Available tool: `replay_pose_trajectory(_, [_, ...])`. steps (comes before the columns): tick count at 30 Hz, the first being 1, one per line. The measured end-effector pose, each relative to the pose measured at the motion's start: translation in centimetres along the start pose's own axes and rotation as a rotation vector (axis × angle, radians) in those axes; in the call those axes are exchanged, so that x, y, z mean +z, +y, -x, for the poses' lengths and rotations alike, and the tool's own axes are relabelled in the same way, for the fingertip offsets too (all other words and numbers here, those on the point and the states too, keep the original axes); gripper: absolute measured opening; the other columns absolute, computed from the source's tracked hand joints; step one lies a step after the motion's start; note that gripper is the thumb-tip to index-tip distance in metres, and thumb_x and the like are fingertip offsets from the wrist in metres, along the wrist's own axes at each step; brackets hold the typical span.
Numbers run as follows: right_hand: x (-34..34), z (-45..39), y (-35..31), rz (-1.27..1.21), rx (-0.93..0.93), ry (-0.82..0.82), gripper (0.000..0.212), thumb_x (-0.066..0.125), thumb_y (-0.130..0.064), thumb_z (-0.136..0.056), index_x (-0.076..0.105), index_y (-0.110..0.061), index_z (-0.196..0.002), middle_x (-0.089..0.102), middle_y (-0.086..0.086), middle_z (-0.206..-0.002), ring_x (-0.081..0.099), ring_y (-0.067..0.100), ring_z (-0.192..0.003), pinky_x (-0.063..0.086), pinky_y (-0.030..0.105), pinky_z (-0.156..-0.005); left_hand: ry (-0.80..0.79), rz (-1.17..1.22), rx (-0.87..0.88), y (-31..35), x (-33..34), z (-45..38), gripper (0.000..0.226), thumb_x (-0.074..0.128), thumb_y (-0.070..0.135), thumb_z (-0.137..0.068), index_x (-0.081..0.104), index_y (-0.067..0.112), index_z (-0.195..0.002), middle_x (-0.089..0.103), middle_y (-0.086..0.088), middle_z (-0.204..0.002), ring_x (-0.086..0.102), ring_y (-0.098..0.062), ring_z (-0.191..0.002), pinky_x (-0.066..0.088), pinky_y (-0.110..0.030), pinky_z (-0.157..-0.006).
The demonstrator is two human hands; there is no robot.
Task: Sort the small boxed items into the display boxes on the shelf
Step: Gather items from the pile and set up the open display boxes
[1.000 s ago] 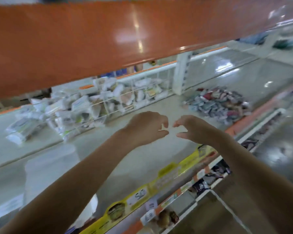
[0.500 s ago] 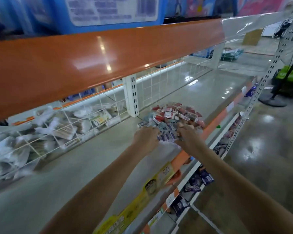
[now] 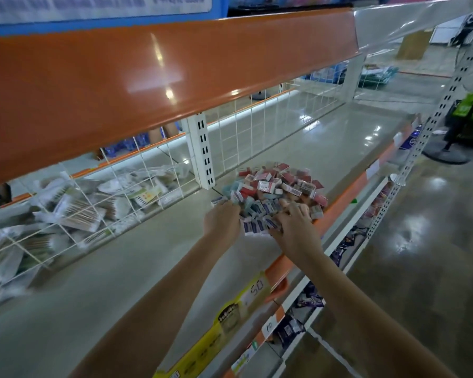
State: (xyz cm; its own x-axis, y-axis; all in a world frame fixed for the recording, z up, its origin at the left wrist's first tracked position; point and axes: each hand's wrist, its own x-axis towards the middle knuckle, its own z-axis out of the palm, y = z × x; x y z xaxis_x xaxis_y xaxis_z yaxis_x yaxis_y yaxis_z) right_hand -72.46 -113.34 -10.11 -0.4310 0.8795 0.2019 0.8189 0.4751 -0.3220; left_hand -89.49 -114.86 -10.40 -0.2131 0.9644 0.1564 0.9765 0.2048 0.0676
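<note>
— What are the fingers doing?
— The left hand [image 3: 222,219] has its fingers curled down into the near left edge of the pile of small boxes [image 3: 273,196]; whether they actually grip a box I cannot tell. The right hand [image 3: 295,227] lies with fingers spread fairly straight, pressing on the blue-and-white boxes at the pile's near edge.
— And where is that pile?
— On the pale shelf [image 3: 137,268], close to its orange front edge, just right of the white upright post [image 3: 202,154]. Red boxes sit toward the far side, blue and teal ones nearer.
— Anything beyond it?
— To the left, behind a white wire divider [image 3: 115,192], lie clear plastic packets [image 3: 74,211]. A yellow price strip [image 3: 230,317] runs along the near front edge.
</note>
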Motion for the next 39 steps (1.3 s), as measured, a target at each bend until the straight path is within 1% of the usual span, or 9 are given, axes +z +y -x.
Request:
replay_pose_trajectory(2, [0.2,0.1,0.1,-0.028,0.001,0.01,0.034,0.055,-0.03,-0.092,0.059,-0.014,-0.122,0.027,0.003,-0.15,0.028,0.024,-0.135,0.044,0.031,-0.095,0.013,0.025,-0.005,-0.3,0.5,0.3,0.02,0.049,0.01,-0.09,0.066,0.012,-0.099,0.064,-0.004,-0.096,0.06,-0.024,-0.093,0.044,-0.031,-0.064])
replay_pose_trajectory(5, [0.6,0.4,0.1,-0.053,0.006,0.025,0.03,0.055,-0.026,-0.092,0.06,-0.012,-0.118,0.033,0.005,-0.145,0.037,0.024,-0.129,0.044,0.031,-0.091,0.042,0.082,0.021,-0.6,0.9,0.9,0.021,0.05,0.018,-0.093,0.066,0.018,-0.106,0.061,0.001,-0.109,0.055,-0.02,-0.103,0.045,-0.03,-0.072])
replay_pose_trajectory(10, [1.0,0.3,0.5,-0.12,0.007,0.024,0.028,0.057,-0.019,-0.091,0.06,-0.01,-0.117,0.05,0.006,-0.126,0.049,0.023,-0.114,0.042,0.028,-0.086,0.038,0.086,0.075,-0.4,0.8,1.4,0.022,0.051,0.027,-0.094,0.061,0.018,-0.111,0.06,0.001,-0.115,0.052,-0.019,-0.11,0.044,-0.03,-0.078])
replay_pose_trajectory(21, [-0.1,1.2,1.0,-0.253,-0.024,0.041,0.033,0.06,-0.008,-0.087,0.062,-0.011,-0.119,0.058,0.006,-0.121,0.052,0.023,-0.112,0.042,0.03,-0.092,-0.232,0.285,0.212,-1.8,-0.3,1.6,0.028,0.066,0.026,-0.083,0.055,0.022,-0.108,0.063,0.002,-0.098,0.058,-0.016,-0.089,0.051,-0.036,-0.075])
replay_pose_trajectory(25, [-0.4,1.5,0.8,-0.257,-0.019,0.016,0.032,0.06,-0.012,-0.088,0.061,-0.011,-0.12,0.057,0.005,-0.121,0.051,0.021,-0.112,0.042,0.03,-0.093,-0.286,0.187,0.298,-2.1,-0.8,1.8,0.027,0.063,0.032,-0.086,0.064,0.019,-0.11,0.063,0.001,-0.094,0.059,-0.016,-0.087,0.05,-0.036,-0.075])
replay_pose_trajectory(31, [-0.6,1.9,-0.2,-0.287,-0.041,0.025,0.032,0.062,-0.011,-0.086,0.062,-0.007,-0.118,0.057,0.006,-0.118,0.052,0.022,-0.111,0.042,0.028,-0.09,-0.217,0.211,0.239,-2.3,-2.2,3.2,0.028,0.067,0.033,-0.083,0.064,0.02,-0.107,0.062,0.002,-0.104,0.055,-0.016,-0.096,0.047,-0.032,-0.079])
replay_pose_trajectory(34, [-0.8,2.1,-1.4,-0.3,-0.086,0.024,0.032,0.062,-0.004,-0.085,0.062,-0.005,-0.117,0.056,0.008,-0.117,0.055,0.023,-0.107,0.042,0.023,-0.084,-0.138,0.216,0.209,-3.2,-3.7,4.8,0.026,0.065,0.031,-0.085,0.063,0.022,-0.109,0.061,0.004,-0.107,0.054,-0.016,-0.098,0.043,-0.028,-0.075])
replay_pose_trajectory(36, [-1.0,2.3,-2.8,-0.373,-0.127,0.003,0.031,0.063,-0.003,-0.085,0.062,-0.005,-0.116,0.058,0.009,-0.115,0.059,0.022,-0.102,0.044,0.019,-0.083,-0.087,0.223,0.164,-4.4,-4.8,6.3,0.025,0.063,0.031,-0.087,0.064,0.023,-0.111,0.06,0.005,-0.105,0.053,-0.014,-0.098,0.038,-0.025,-0.072])
replay_pose_trajectory(39, [-1.1,2.6,-5.7,-0.454,-0.188,-0.043,0.029,0.066,-0.009,-0.085,0.064,-0.007,-0.114,0.061,0.006,-0.108,0.06,0.018,-0.09,0.041,0.012,-0.075,-0.001,0.288,0.079,-6.8,-6.5,9.4,0.023,0.065,0.03,-0.086,0.066,0.022,-0.107,0.06,0.003,-0.097,0.051,-0.013,-0.088,0.042,-0.028,-0.075])
